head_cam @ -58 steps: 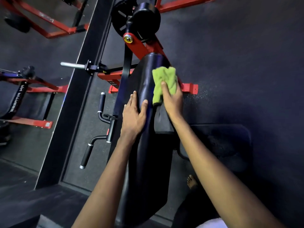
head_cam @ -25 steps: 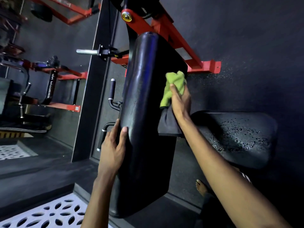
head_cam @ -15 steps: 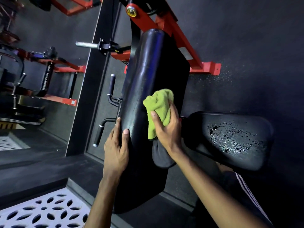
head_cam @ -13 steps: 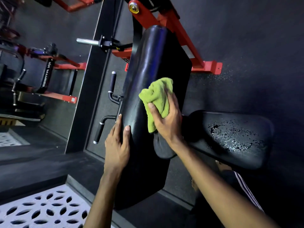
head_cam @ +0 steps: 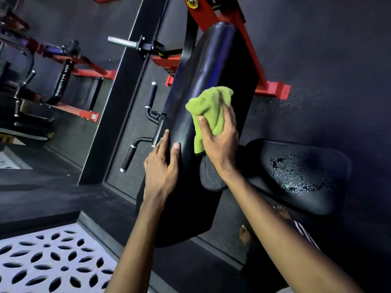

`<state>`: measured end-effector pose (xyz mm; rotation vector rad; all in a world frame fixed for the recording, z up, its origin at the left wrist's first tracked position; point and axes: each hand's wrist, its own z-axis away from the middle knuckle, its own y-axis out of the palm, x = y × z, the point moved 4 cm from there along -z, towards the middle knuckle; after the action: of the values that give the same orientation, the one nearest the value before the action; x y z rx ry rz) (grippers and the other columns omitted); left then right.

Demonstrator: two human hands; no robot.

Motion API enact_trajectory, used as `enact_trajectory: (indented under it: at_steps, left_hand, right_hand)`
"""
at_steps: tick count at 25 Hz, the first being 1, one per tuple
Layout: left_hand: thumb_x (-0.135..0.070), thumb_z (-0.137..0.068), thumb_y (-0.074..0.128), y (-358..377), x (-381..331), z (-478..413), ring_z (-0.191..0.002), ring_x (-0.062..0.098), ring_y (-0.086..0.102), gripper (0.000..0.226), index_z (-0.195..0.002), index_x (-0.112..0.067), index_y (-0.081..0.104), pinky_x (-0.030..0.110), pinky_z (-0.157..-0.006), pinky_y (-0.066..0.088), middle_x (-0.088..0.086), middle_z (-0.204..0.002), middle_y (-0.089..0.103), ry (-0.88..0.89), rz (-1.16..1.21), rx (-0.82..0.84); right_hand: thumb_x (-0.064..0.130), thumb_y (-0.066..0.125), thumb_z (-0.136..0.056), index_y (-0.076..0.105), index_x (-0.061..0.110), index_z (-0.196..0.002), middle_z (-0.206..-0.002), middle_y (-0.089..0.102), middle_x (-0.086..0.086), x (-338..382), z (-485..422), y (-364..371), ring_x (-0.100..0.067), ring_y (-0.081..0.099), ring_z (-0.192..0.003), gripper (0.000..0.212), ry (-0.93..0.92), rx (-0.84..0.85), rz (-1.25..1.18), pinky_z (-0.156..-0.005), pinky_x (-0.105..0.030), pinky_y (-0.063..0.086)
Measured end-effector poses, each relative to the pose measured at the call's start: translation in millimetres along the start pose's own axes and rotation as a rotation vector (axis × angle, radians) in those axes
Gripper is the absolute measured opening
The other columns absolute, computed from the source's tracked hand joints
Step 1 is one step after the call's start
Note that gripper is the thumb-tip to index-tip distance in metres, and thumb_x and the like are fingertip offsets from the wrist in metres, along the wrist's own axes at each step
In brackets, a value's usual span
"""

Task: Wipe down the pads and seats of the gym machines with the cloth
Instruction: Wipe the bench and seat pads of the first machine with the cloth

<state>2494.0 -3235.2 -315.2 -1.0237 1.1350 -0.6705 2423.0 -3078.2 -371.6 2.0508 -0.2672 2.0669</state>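
While your right grip (head_cam: 220, 140) pinches the green cloth (head_cam: 209, 104) against the black back pad (head_cam: 213, 66) | left grip (head_cam: 161, 166) rests straight-fingered on that pad's left edge | wet seat (head_cam: 296, 172) lies just beside.

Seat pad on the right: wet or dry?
Wet. Droplets bead across the seat pad; the cloth, gripped in the right hand, is on the back pad.

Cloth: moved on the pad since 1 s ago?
Yes. The cloth shifted left, from the right edge of the long pad onto its front face.
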Motion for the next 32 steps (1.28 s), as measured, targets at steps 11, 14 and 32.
enact_trajectory:
  at_steps: [11,14,32]
  left_hand:
    - [-0.059,-0.096,0.048,-1,-1,2,-0.142,0.015,0.040,0.072,-0.154,-0.017,0.037,0.043,-0.117,0.033,0.003,-0.154,0.045,0.074,0.018,-0.017]
    - [-0.061,-0.094,0.050,0,1,2,-0.143,0.015,0.039,0.076,-0.154,-0.016,0.035,0.041,-0.118,0.032,0.003,-0.155,0.044,0.081,0.022,-0.007]
    - [-0.050,-0.104,0.041,-27,51,81,-0.136,0.006,0.045,0.054,-0.147,-0.018,0.050,0.027,-0.114,0.034,-0.002,-0.148,0.053,-0.054,0.102,-0.046]
  right_hand:
    - [0.048,0.062,-0.091,0.064,0.009,-0.130,-0.123,0.071,-0.010,-92,40,-14,-0.026,0.067,-0.114,0.055,0.503,-0.176,-0.182,-0.095,-0.034,0.052]
    - [0.031,0.063,-0.098,0.065,0.012,-0.131,-0.122,0.071,-0.010,-114,1,-19,-0.029,0.065,-0.114,0.038,0.642,-0.249,-0.180,-0.088,-0.026,0.046]
    - [0.049,0.062,-0.086,0.065,0.016,-0.129,-0.111,0.074,-0.003,-92,71,-14,-0.019,0.069,-0.100,0.055,0.489,-0.184,-0.204,-0.083,-0.027,0.052]
